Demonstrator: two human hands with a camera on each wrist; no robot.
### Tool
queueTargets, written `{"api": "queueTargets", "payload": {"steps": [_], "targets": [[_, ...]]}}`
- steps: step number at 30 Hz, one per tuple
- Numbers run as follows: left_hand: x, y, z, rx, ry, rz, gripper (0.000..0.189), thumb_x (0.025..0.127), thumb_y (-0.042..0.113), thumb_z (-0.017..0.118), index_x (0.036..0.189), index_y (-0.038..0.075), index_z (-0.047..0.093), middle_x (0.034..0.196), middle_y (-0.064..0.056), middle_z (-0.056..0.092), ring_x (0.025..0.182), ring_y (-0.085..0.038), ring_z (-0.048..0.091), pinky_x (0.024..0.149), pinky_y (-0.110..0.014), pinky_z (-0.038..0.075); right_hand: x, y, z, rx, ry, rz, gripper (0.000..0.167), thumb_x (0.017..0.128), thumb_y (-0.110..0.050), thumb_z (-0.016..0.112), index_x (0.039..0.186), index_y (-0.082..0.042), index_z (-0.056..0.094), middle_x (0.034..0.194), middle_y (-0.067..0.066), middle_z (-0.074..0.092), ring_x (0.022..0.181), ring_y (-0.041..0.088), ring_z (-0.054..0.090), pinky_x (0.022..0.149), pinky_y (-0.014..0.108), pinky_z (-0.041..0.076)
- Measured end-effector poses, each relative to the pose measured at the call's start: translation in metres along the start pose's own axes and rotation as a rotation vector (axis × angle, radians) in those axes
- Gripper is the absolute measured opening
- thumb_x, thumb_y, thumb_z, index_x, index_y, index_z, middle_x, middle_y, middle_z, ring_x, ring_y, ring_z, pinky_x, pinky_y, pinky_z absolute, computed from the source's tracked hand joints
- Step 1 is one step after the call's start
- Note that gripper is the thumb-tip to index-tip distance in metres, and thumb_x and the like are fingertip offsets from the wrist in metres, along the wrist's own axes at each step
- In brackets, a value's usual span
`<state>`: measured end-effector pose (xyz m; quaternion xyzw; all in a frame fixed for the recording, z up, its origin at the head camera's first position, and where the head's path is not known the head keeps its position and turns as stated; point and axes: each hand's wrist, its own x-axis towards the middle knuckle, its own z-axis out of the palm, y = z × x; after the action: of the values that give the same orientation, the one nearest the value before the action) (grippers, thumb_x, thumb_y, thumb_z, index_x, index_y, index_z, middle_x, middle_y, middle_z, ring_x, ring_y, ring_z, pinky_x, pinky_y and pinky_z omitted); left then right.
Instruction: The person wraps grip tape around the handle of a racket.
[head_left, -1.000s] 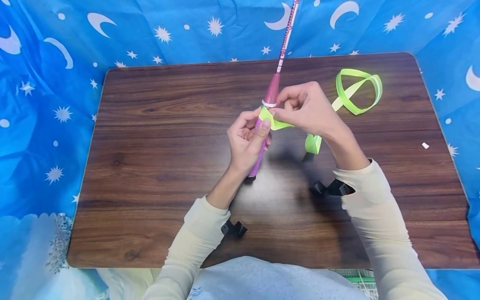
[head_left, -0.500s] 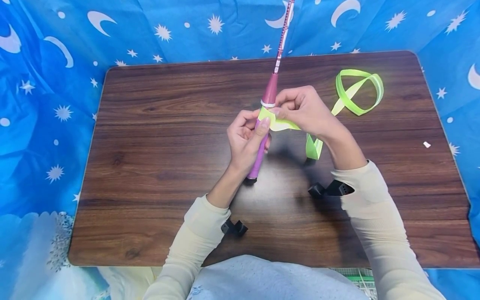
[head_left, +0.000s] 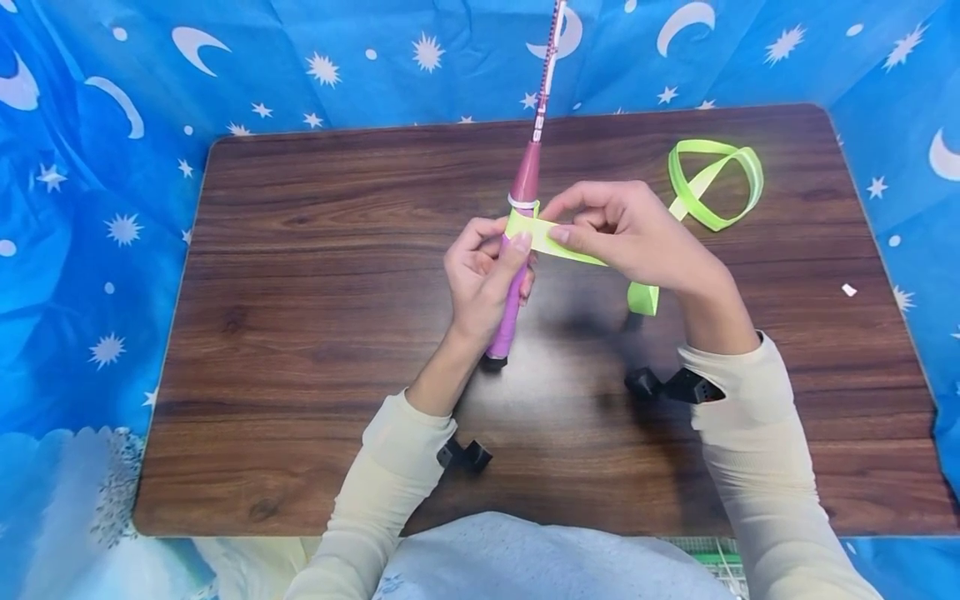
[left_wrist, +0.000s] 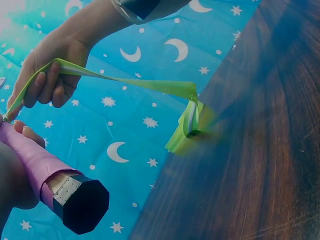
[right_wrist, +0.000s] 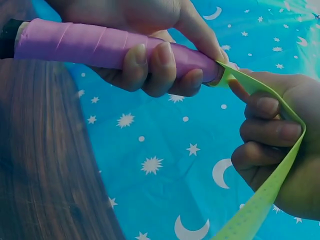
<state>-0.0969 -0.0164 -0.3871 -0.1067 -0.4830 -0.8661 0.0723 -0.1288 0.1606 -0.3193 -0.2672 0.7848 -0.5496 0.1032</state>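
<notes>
In the head view my left hand [head_left: 476, 279] grips the purple-wrapped handle [head_left: 507, 321] of a badminton racket [head_left: 527, 171]. The racket tilts upward and away, its shaft running out of the top of the frame. A lime-green strip of grip tape [head_left: 570, 244] goes round the handle just under the white ring, with my left thumb pressing on it. My right hand [head_left: 645, 233] pinches the strip to the right of the handle and holds it taut. In the left wrist view the black butt cap [left_wrist: 86, 206] shows. Purple wrap [right_wrist: 87, 45] lies in overlapping turns in the right wrist view.
The strip's far part lies in a loose loop [head_left: 753, 171] at the back right of the brown wooden table [head_left: 322, 333]. A small white scrap [head_left: 849, 290] is near the right edge. Blue cloth [head_left: 420, 75] with moons and stars hangs behind and at the sides.
The racket's upper part has swung left. My right hand has shifted slightly right and down, and the green strip, crumpled before, now lies flat and straight across the handle.
</notes>
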Motion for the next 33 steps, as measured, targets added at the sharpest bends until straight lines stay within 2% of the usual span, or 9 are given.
{"api": "queueTargets", "payload": {"steps": [3,10,12,16,21,24,26,29,33], "targets": [[0.0,0.002,-0.002,-0.01,-0.009,-0.015,0.024,0.091,-0.009,0.053,0.099,0.012,0.06,0.064,0.008,0.067,0.042,-0.005,0.051,0.035,-0.018,0.04,0.0,0.002,0.001,0.03,-0.003,0.0,0.017,0.096,0.003,0.061,0.11,0.002,0.071,0.051,-0.009,0.049,0.042,0.004,0.03,0.038,0.03,0.018],[-0.003,0.004,-0.001,-0.072,-0.082,-0.03,0.032,0.094,-0.01,0.046,0.1,0.019,0.06,0.069,0.005,0.066,0.043,-0.006,0.052,0.035,-0.018,0.04,0.004,0.011,-0.001,0.151,-0.016,0.116,0.031,0.107,-0.015,0.047,0.095,-0.01,0.076,0.069,-0.003,0.064,0.061,0.012,0.053,0.053,0.024,0.043],[-0.003,0.005,-0.001,-0.077,-0.098,-0.026,0.035,0.093,-0.011,0.045,0.101,0.02,0.06,0.069,0.006,0.066,0.044,-0.006,0.051,0.035,-0.018,0.039,0.005,0.011,-0.003,0.129,-0.028,0.121,0.026,0.106,-0.015,0.051,0.095,-0.011,0.074,0.069,-0.004,0.064,0.061,0.011,0.055,0.053,0.023,0.044],[-0.004,0.006,-0.002,-0.068,-0.114,-0.016,0.039,0.092,-0.013,0.045,0.103,0.02,0.062,0.068,0.008,0.066,0.045,-0.005,0.051,0.037,-0.018,0.04,0.005,0.002,-0.004,0.057,-0.04,0.064,0.01,0.098,-0.003,0.061,0.101,-0.002,0.071,0.075,-0.004,0.065,0.064,0.01,0.054,0.054,0.022,0.044],[-0.004,0.005,-0.002,-0.058,-0.108,0.0,0.038,0.09,-0.012,0.048,0.103,0.02,0.062,0.071,0.009,0.069,0.045,-0.005,0.052,0.036,-0.018,0.04,0.004,-0.011,-0.001,-0.103,0.018,0.05,0.015,0.098,-0.01,0.063,0.101,-0.001,0.075,0.077,-0.006,0.068,0.067,0.011,0.057,0.057,0.02,0.046],[-0.004,0.005,-0.003,-0.053,-0.106,0.005,0.039,0.089,-0.013,0.049,0.103,0.02,0.063,0.072,0.009,0.07,0.045,-0.005,0.052,0.037,-0.017,0.04,0.003,-0.017,0.002,-0.193,0.063,0.038,0.017,0.099,-0.012,0.062,0.099,-0.004,0.077,0.073,-0.006,0.065,0.062,0.01,0.052,0.054,0.021,0.041],[-0.004,0.005,-0.003,-0.05,-0.104,0.005,0.039,0.089,-0.014,0.049,0.104,0.019,0.063,0.074,0.009,0.07,0.045,-0.005,0.052,0.037,-0.017,0.04,0.002,-0.018,0.003,-0.236,0.067,-0.009,0.017,0.098,-0.009,0.061,0.097,-0.004,0.077,0.07,-0.002,0.062,0.06,0.009,0.048,0.052,0.021,0.038],[-0.003,0.004,-0.004,-0.034,-0.097,0.008,0.026,0.089,-0.015,0.048,0.105,0.0,0.063,0.074,0.009,0.069,0.045,-0.005,0.052,0.037,-0.017,0.041,0.001,-0.018,0.003,-0.282,0.046,-0.104,0.015,0.098,-0.002,0.061,0.096,-0.002,0.076,0.07,0.002,0.062,0.06,0.006,0.048,0.053,0.018,0.037],[-0.002,0.002,-0.005,0.041,-0.091,0.041,0.026,0.088,-0.02,0.049,0.113,-0.027,0.047,0.074,0.011,0.068,0.046,-0.004,0.052,0.038,-0.017,0.041,0.002,-0.015,0.001,-0.337,0.031,-0.223,0.013,0.095,0.004,0.062,0.093,0.0,0.075,0.07,0.002,0.064,0.061,0.003,0.048,0.054,0.016,0.037]]}}
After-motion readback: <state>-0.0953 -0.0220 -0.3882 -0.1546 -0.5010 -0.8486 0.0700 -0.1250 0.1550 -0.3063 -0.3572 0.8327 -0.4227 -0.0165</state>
